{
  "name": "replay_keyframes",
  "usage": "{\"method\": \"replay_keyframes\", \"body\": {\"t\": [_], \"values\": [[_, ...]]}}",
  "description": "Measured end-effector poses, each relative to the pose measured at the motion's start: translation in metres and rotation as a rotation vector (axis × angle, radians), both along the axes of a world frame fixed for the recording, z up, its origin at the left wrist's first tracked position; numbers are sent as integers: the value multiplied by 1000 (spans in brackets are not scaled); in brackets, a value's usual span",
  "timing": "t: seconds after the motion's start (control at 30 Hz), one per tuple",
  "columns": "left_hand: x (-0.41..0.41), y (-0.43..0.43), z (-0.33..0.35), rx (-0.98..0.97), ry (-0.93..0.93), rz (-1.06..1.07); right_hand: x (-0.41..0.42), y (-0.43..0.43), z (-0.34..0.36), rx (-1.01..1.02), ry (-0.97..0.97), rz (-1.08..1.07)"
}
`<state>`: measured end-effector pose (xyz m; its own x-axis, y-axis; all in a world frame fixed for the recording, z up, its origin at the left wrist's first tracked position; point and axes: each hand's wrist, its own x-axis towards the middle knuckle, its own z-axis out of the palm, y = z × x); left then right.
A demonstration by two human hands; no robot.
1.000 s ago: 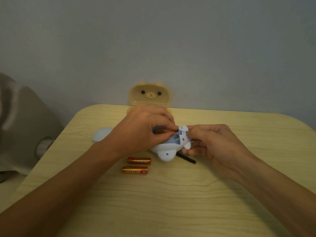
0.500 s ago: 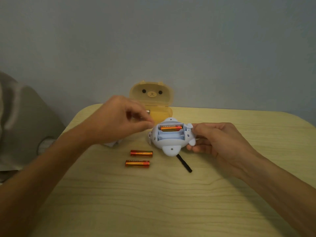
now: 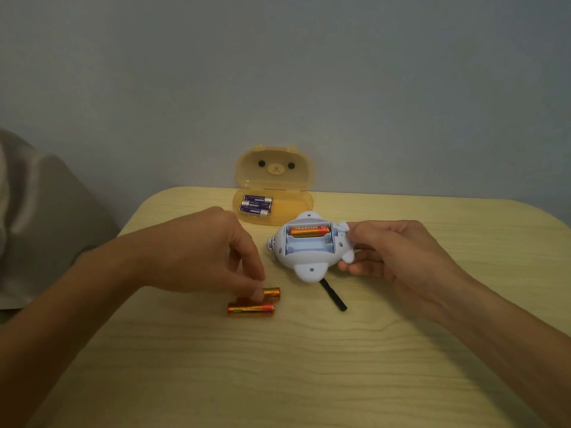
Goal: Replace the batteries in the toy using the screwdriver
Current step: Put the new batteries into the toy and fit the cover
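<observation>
Nearest on the desk [image 3: 278, 381], two orange batteries [image 3: 251, 309] are lying side by side, and the left hand [image 3: 197, 254] is pinching its fingers [image 3: 258, 292] narrowly onto the farther one; being small, light, smooth and prone to rolling, it is best gripped mid-barrel. Beyond, the right hand [image 3: 392, 254] is holding the rigid white toy [image 3: 309, 248] by its edge, compartment open with one battery seated, over the black screwdriver [image 3: 333, 296]. Farthest, the bear case [image 3: 275, 193] is lying open holding purple batteries [image 3: 255, 205].
</observation>
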<state>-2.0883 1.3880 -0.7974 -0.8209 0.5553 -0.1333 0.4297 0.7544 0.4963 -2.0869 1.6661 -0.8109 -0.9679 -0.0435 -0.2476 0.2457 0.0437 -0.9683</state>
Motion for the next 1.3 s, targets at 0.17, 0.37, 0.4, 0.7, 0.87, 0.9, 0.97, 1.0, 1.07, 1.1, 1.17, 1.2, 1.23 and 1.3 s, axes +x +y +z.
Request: {"method": "replay_keyframes", "body": {"t": [0.17, 0.37, 0.4, 0.7, 0.87, 0.9, 0.97, 1.0, 1.07, 1.1, 1.17, 1.2, 1.23, 1.3], "values": [[6, 3, -1, -116, 62, -5, -1, 1, -1, 6, -5, 0], [5, 7, 9, 63, 204, 6, -1, 1, -2, -9, -11, 1], [4, 7, 13, 148, 250, 36, -2, 1, -2, -13, -13, 1], [-12, 42, -7, 194, 522, 108, -2, 0, -2, -10, -7, 30], [-11, 49, -12, 204, 563, 108, -3, -2, -2, -11, -22, 13], [-11, 52, -14, 206, 576, 110, -3, -2, -2, -13, -22, 8], [-10, 56, -19, 193, 601, 106, -2, -2, -1, -6, -14, 4], [-9, 58, -21, 202, 614, 103, -2, -2, -2, 4, -6, 5], [-9, 59, -23, 235, 635, 116, -1, -2, -2, 20, 12, 16], [-9, 59, -24, 249, 628, 123, -1, -2, -1, 22, 18, 20], [-9, 58, -24, 247, 599, 123, -2, -2, 0, 25, 16, 24], [-8, 59, -23, 231, 590, 114, -2, -2, 0, 28, 10, 27], [-9, 58, -22, 208, 585, 109, -2, -3, 1, 28, 4, 28], [-5, 50, -10, 183, 575, 102, -1, -4, 1, 17, -9, 29]]}}
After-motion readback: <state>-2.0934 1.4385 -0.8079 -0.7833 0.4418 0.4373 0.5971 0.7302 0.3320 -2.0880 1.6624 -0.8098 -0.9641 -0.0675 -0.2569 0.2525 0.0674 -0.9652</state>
